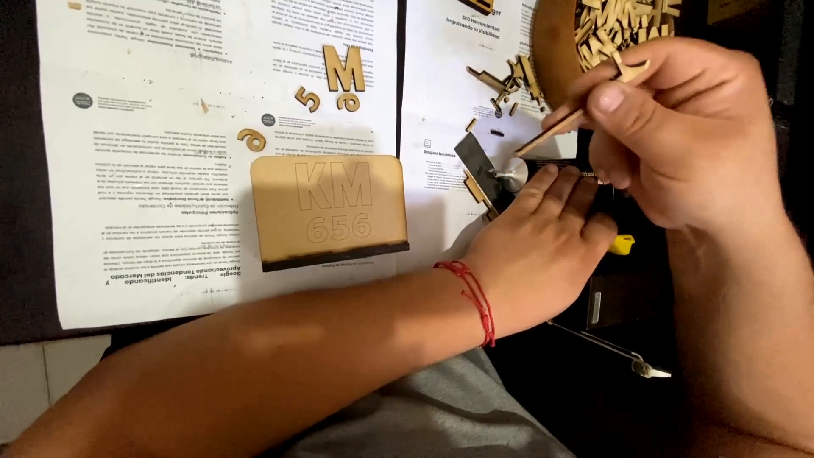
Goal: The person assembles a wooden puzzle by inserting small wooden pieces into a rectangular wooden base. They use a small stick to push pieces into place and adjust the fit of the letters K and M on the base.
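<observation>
My left hand (543,246), a red string on its wrist, lies palm down with fingers together, pressing on a dark object near a small metal nozzle (509,172). My right hand (670,127) pinches a thin wooden stick (551,131) whose low end points at that nozzle; a small wooden piece (632,69) also sticks out between its fingers. A wooden plaque (329,210) with cut-out letters and digits lies left of the hands on printed paper sheets (153,170).
Loose wooden letters and a digit (343,72) lie above the plaque. A round wooden tray (555,51) of several wooden pieces sits at the top right, more scraps (504,80) beside it. A yellow item (621,244) and a metal craft knife (619,349) lie near my wrists.
</observation>
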